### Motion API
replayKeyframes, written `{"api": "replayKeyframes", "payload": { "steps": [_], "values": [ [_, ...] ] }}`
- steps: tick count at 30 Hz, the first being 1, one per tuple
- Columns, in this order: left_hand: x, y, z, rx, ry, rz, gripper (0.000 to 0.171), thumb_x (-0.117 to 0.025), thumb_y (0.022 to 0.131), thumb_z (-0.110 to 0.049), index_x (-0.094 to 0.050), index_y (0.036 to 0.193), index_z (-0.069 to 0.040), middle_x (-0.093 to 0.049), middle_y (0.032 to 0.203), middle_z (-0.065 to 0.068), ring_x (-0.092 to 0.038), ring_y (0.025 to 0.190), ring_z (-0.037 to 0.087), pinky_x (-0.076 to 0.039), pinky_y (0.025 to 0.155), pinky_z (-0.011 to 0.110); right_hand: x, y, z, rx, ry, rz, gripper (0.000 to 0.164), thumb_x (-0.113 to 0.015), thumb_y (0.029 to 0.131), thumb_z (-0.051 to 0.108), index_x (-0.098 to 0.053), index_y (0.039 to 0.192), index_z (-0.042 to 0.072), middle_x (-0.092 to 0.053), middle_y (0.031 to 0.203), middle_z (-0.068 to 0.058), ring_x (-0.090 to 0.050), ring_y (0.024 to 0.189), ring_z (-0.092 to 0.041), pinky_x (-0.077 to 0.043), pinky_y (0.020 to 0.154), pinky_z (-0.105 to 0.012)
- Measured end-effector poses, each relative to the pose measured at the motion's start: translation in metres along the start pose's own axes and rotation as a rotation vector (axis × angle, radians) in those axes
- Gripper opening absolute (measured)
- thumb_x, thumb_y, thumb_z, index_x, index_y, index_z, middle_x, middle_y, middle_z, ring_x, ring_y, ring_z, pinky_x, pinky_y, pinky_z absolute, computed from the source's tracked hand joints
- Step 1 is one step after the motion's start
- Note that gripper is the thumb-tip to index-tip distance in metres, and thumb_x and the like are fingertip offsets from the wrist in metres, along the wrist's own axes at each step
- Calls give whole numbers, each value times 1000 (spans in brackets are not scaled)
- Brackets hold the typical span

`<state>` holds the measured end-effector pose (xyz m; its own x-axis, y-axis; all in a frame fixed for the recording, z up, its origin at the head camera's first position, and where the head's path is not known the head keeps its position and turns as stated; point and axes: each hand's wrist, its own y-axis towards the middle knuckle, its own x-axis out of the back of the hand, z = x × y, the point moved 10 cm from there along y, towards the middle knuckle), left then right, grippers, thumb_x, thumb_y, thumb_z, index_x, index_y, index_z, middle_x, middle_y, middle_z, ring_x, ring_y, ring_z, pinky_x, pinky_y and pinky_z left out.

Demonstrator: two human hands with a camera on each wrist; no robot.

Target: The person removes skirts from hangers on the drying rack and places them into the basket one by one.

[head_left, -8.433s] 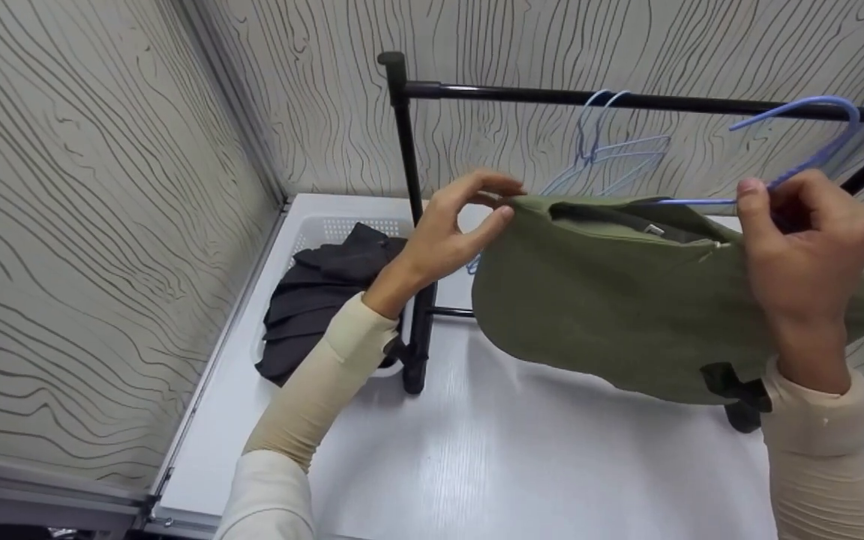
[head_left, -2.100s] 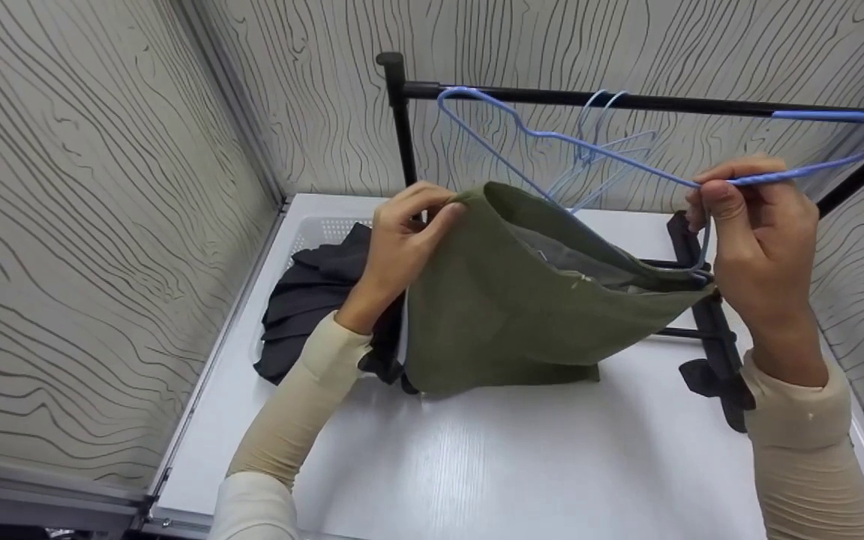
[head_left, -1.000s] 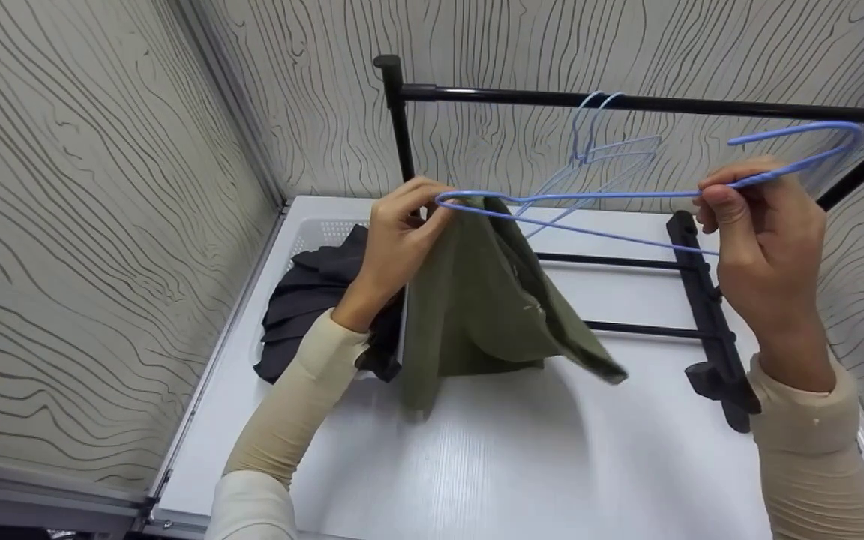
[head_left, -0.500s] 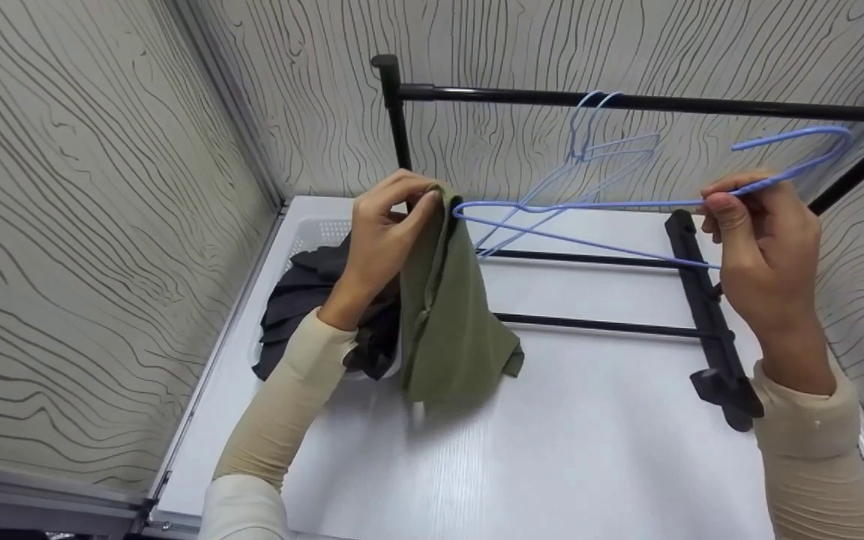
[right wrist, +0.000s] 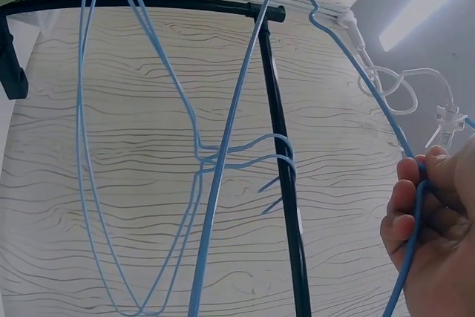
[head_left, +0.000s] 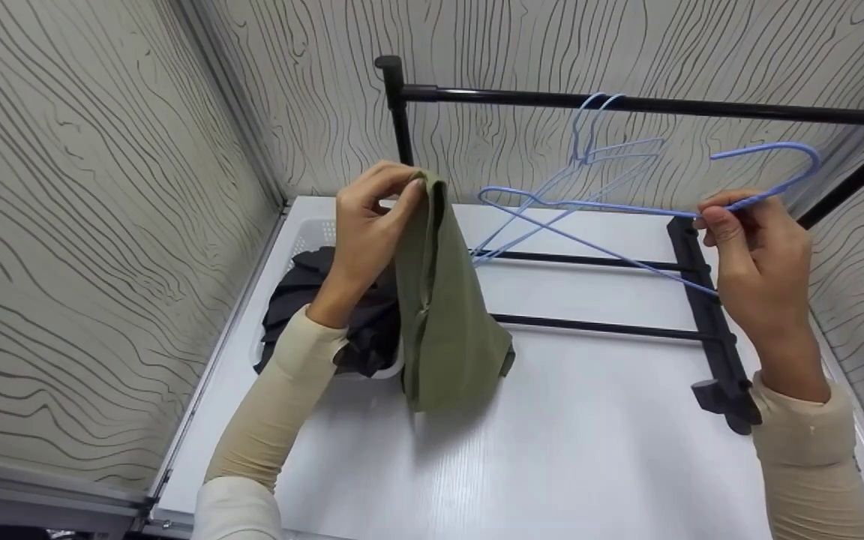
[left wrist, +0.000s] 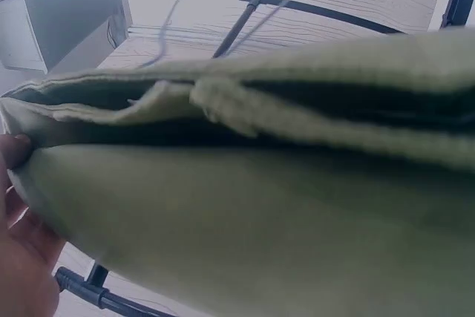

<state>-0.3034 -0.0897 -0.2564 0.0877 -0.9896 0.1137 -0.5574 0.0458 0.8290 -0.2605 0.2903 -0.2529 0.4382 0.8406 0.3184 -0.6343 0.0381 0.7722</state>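
Observation:
My left hand (head_left: 368, 225) pinches the top edge of an olive green skirt (head_left: 454, 315) between thumb and fingers. The skirt hangs down folded narrow, its waist opening seen close up in the left wrist view. With thumb and fingers, my right hand (head_left: 762, 262) grips a blue wire hanger (head_left: 642, 209) at the neck, below its hook. The hanger lies tilted, hook to the right and one end pointing left toward the skirt. A gap separates that end from the cloth. In the right wrist view the fingers curl round the hanger's neck.
A black clothes rack (head_left: 664, 106) stands on the white table (head_left: 552, 465). Two thin blue hangers (head_left: 582, 157) hang from its bar. Left of the rack is a white perforated basket (head_left: 316, 232) holding dark garments (head_left: 301, 300). Wood-patterned walls enclose the table.
Earlier the hanger was inside the skirt's waist; it has come out, and the skirt now hangs from the left hand. Lately the left hand moved left and up, the right hand slightly down and left.

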Motion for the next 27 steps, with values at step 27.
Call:
{"api": "replayKeyframes", "payload": {
  "steps": [27],
  "values": [
    [40, 20, -18, 4, 2, -156, 11, -63, 92, 4, -72, 97, 2, -68, 93, 12, -67, 84, 15, -54, 71, 24, 7, -15, -47, -97, -139, 34, 19, -57, 99, 8, -62, 105, -9, -58, 85, 18, -45, 66, 0, -33, 56, -12]
  ]
}}
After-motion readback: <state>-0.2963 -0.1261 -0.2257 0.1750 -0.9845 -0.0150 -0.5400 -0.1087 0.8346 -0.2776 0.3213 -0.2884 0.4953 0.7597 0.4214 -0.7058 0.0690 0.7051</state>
